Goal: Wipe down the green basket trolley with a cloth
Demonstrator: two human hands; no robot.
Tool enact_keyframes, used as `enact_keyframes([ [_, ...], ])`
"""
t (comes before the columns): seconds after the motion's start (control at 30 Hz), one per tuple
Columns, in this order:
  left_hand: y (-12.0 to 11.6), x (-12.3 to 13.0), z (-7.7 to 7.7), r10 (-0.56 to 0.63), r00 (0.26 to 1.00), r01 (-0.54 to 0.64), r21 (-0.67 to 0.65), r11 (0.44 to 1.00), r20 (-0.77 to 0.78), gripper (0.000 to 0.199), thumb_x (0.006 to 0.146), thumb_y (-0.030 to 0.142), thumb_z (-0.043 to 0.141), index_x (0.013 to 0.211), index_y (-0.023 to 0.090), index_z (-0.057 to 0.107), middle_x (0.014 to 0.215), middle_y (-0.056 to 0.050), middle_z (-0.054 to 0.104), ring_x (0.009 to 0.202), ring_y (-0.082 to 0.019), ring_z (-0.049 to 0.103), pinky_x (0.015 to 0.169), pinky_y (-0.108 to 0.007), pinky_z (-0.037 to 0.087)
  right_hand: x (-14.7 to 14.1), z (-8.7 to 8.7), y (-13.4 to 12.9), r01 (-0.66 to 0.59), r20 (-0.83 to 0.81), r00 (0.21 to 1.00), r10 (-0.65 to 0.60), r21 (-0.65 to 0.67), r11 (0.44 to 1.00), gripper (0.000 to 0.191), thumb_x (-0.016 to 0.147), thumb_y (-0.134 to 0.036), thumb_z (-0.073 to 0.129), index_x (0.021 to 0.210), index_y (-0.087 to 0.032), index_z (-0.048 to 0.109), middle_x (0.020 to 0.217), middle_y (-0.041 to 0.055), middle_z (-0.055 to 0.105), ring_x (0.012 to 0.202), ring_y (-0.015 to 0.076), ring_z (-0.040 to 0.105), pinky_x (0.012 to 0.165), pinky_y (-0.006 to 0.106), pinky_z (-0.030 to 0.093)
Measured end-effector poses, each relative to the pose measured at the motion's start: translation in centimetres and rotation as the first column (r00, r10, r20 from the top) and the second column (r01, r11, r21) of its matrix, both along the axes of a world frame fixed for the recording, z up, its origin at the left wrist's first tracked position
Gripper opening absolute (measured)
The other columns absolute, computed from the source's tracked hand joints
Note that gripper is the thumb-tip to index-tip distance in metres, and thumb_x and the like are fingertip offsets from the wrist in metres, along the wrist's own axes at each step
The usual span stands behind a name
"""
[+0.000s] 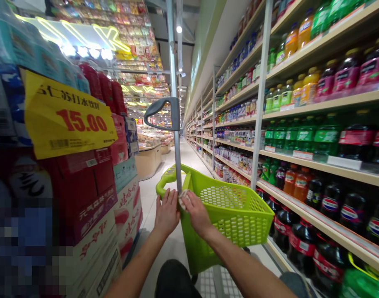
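"Between the drink shelves (322, 102) and the stacked cartons (127, 209), someone's busy with that trolley (198, 248). What are they up to?"

"Wiping it down, I'd say. See the right hand (196, 210)? It's closed round what looks like a crumpled pale cloth (184, 200), held close against the metal pole (177, 159), down where the pole meets the green basket (239, 212)."

"And the left hand (168, 211)?"

"Just beside it, left of the pole, fingers fairly straight at the near end of the basket. Whether it grips anything, I can't tell."

"So where's the trolley itself?"

"Right before their knees (173, 277), its basket jutting toward the bottles (305, 134) on the right."

"Then what does the next move call for?"

"My guess: the left hand braces while the cloth rubs along the pole, firmly, yet without shoving the trolley off. The grey handle (174, 114) higher up would need a reach; neither hand touches it."
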State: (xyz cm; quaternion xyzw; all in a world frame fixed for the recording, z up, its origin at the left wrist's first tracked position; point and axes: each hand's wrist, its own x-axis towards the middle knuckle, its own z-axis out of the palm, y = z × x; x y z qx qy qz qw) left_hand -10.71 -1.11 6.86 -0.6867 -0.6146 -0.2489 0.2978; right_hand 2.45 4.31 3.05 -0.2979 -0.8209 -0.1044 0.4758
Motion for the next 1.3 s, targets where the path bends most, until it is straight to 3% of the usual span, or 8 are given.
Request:
enact_keyframes([
  [0.13, 0.0, -1.6, 0.8, 0.048, 0.998, -0.049, 0.035, 0.998, 0.028, 0.049, 0.073, 0.017, 0.041, 0.121, 0.014, 0.047, 0.132, -0.011, 0.047, 0.125, -0.027, 0.035, 0.103, -0.052, 0.021, 4.9, -1.9, 1.5, 0.082, -0.033, 0.996, -0.084, -0.045, 0.996, 0.046, 0.079, -0.004, 0.04, 0.118, -0.022, 0.054, 0.127, 0.0093, 0.05, 0.12, 0.0221, 0.042, 0.098, 0.043, 0.037],
  [0.2, 0.2, -2.0, 0.9, 0.076, 0.996, -0.078, 0.043, 0.996, 0.048, 0.051, 0.073, 0.016, 0.042, 0.123, 0.012, 0.046, 0.133, -0.012, 0.045, 0.126, -0.028, 0.033, 0.102, -0.052, 0.024, 5.4, -2.0, 1.8, 0.118, -0.068, 0.99, -0.124, -0.088, 0.989, 0.051, 0.076, -0.001, 0.038, 0.119, -0.021, 0.054, 0.124, 0.0103, 0.052, 0.118, 0.0216, 0.044, 0.097, 0.043, 0.039],
  [0.43, 0.0, -1.3, 0.7, 0.085, 0.996, -0.086, 0.021, 0.996, 0.038, 0.054, 0.071, 0.014, 0.043, 0.124, 0.011, 0.044, 0.134, -0.014, 0.044, 0.127, -0.028, 0.032, 0.1, -0.049, 0.029, -0.6, 1.3, 0.0, 0.042, -0.016, 0.999, -0.045, -0.125, 0.991, 0.051, 0.075, -0.002, 0.043, 0.123, -0.016, 0.05, 0.129, 0.012, 0.048, 0.121, 0.0222, 0.041, 0.1, 0.038, 0.036],
  [0.67, 0.0, -0.7, 0.1, 0.087, 0.995, -0.09, 0.054, 0.994, 0.057, 0.054, 0.072, 0.014, 0.041, 0.126, 0.012, 0.043, 0.136, -0.012, 0.041, 0.129, -0.028, 0.028, 0.101, -0.05, 0.027, 7.7, -3.8, 2.3, 0.2, -0.055, 0.976, -0.209, -0.142, 0.969, 0.046, 0.079, -0.003, 0.037, 0.121, -0.017, 0.052, 0.122, 0.0129, 0.054, 0.117, 0.0231, 0.045, 0.096, 0.045, 0.039],
  [0.73, 0.1, -0.5, -0.1, 0.096, 0.992, -0.101, 0.064, 0.993, 0.079, 0.055, 0.071, 0.014, 0.042, 0.126, 0.012, 0.043, 0.136, -0.013, 0.041, 0.13, -0.028, 0.026, 0.102, -0.05, 0.026, 8.1, -4.2, 2.5, 0.207, -0.081, 0.972, -0.22, -0.137, 0.969, 0.047, 0.079, -0.003, 0.036, 0.121, -0.018, 0.052, 0.121, 0.0124, 0.054, 0.117, 0.0226, 0.045, 0.096, 0.045, 0.039],
  [0.93, 0.0, -0.4, -0.1, 0.125, 0.991, -0.127, 0.041, 0.991, 0.056, 0.055, 0.072, 0.014, 0.041, 0.126, 0.008, 0.041, 0.137, -0.014, 0.038, 0.131, -0.028, 0.025, 0.101, -0.051, 0.026, 2.7, -1.9, 1.0, 0.103, -0.054, 0.993, -0.108, -0.089, 0.991, 0.054, 0.073, -0.001, 0.038, 0.124, -0.018, 0.049, 0.13, 0.0106, 0.047, 0.122, 0.0212, 0.039, 0.099, 0.04, 0.037],
  [1.17, 0.0, 0.0, 0.0, 0.133, 0.988, -0.136, 0.043, 0.99, 0.075, 0.054, 0.072, 0.014, 0.041, 0.126, 0.009, 0.042, 0.138, -0.014, 0.038, 0.131, -0.028, 0.023, 0.101, -0.051, 0.026, 9.8, -4.6, 2.5, 0.28, -0.095, 0.95, -0.297, -0.16, 0.947, 0.05, 0.074, 0.0, 0.033, 0.117, -0.013, 0.055, 0.12, 0.0159, 0.054, 0.114, 0.0247, 0.048, 0.094, 0.047, 0.041],
  [1.3, 0.1, 0.2, 0.0, 0.14, 0.987, -0.142, 0.028, 0.989, 0.083, 0.056, 0.071, 0.013, 0.041, 0.127, 0.01, 0.041, 0.138, -0.015, 0.036, 0.132, -0.029, 0.022, 0.101, -0.053, 0.027, 6.4, -2.0, 1.3, 0.179, -0.093, 0.978, -0.185, -0.065, 0.982, 0.051, 0.076, 0.0, 0.034, 0.122, -0.016, 0.051, 0.126, 0.0129, 0.05, 0.119, 0.0234, 0.044, 0.096, 0.043, 0.041],
])
